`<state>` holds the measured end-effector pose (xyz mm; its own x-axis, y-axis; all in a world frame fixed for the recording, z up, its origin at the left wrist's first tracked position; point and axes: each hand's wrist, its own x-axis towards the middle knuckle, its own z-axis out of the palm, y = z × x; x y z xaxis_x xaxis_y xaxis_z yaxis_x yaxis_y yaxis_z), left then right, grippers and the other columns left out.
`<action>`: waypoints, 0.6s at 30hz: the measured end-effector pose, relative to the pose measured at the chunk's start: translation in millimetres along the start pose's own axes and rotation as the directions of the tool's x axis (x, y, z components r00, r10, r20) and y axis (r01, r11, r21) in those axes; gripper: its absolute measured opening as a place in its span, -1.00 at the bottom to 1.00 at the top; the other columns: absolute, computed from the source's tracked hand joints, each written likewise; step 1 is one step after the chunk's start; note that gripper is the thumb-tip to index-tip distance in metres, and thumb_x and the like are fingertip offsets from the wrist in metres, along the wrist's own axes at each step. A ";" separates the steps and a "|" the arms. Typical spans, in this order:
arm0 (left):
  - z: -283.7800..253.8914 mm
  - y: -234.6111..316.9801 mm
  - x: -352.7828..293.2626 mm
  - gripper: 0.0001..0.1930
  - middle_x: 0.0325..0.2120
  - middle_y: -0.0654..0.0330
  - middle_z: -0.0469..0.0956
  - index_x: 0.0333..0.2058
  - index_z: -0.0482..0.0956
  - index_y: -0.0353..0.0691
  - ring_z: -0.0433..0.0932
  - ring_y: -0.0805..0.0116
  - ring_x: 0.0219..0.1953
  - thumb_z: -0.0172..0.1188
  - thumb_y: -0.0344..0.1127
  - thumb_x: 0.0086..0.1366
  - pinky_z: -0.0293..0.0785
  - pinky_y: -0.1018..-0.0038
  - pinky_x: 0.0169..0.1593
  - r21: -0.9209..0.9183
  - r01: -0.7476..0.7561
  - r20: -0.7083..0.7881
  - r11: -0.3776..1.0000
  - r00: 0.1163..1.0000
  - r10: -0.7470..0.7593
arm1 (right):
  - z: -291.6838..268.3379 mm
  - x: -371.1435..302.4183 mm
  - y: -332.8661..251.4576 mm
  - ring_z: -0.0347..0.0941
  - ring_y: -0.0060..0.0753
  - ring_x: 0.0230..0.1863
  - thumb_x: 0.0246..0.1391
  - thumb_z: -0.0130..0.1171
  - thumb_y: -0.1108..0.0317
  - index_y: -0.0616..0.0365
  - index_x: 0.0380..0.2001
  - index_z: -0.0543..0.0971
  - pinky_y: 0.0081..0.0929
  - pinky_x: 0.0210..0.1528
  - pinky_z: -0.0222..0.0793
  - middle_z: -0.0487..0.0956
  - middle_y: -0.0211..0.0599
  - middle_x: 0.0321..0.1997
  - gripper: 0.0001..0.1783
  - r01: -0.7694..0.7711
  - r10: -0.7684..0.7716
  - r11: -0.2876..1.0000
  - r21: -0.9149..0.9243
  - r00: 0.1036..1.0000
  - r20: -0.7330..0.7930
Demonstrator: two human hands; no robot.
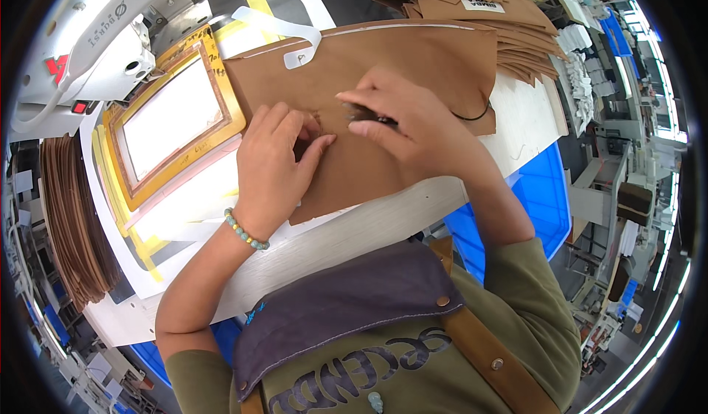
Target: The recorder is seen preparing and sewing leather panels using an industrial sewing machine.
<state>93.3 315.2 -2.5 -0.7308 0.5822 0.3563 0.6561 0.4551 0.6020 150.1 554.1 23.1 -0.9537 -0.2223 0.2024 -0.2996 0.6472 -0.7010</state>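
A large brown fabric panel lies over the work table, with a white strip along its far edge and a black cord at its right side. My left hand, with a beaded bracelet at the wrist, rests on the panel; its fingers are curled and the thumb is close to them, pinching at the cloth. Just to the right, my right hand is closed around small dark thread snips, slightly blurred, above the panel. Their tips point toward my left hand.
A white sewing machine stands at the far left beside a yellow-edged frame. Stacked brown fabric pieces lie at the far right and left. A curved white strip overlaps the panel. Below the table's right edge sits a blue bin.
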 end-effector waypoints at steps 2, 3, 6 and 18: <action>0.8 0.6 -1.7 -0.80 -0.43 0.16 0.53 -0.34 0.65 -0.24 0.49 0.14 -0.31 0.55 -0.44 0.19 0.43 0.25 -0.24 -0.011 0.001 -0.023 1.000 1.000 -0.001 | 6.7 0.2 -1.0 0.58 -0.11 -0.07 0.33 0.33 0.30 0.24 0.17 0.68 -0.26 -0.09 0.52 0.58 -0.19 -0.04 -0.59 0.054 -0.052 0.995 -0.088 0.998 0.028; -0.4 1.0 -4.0 -0.82 -0.46 0.16 0.53 -0.36 0.65 -0.26 0.49 0.14 -0.33 0.54 -0.45 0.19 0.43 0.25 -0.25 -0.004 0.012 -0.032 1.000 0.999 -0.012 | 9.4 0.2 -2.5 0.58 -0.12 -0.04 0.31 0.34 0.28 0.24 0.19 0.66 -0.24 -0.10 0.54 0.58 -0.19 -0.02 -0.56 0.060 -0.053 0.981 -0.186 0.998 0.041; -2.1 -1.1 -7.6 -0.85 -0.48 0.16 0.54 -0.39 0.66 -0.29 0.51 0.16 -0.36 0.52 -0.49 0.21 0.44 0.28 -0.26 -0.007 0.010 -0.045 1.000 0.999 -0.010 | 18.1 1.3 -1.6 0.57 -0.14 0.00 0.28 0.35 0.25 0.24 0.21 0.65 -0.22 -0.12 0.58 0.58 -0.21 0.00 -0.51 0.122 -0.109 0.936 -0.330 0.992 0.058; -3.6 -3.1 -10.7 -0.92 -0.43 0.17 0.67 -0.34 0.75 -0.28 0.58 0.24 -0.36 0.49 -0.54 0.23 0.49 0.37 -0.25 -0.154 0.046 -0.020 0.987 0.999 -0.050 | 36.3 11.0 -6.6 0.55 -0.13 -0.04 0.24 0.34 0.31 0.17 -0.07 0.60 -0.21 -0.21 0.54 0.53 -0.23 -0.05 -0.74 0.184 -0.180 0.913 -0.365 0.983 0.044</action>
<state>98.4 305.1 -5.5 -0.7665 0.5450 0.3400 0.5846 0.3728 0.7206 142.4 520.9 5.1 -0.8821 -0.3669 0.2954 -0.4576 0.8162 -0.3526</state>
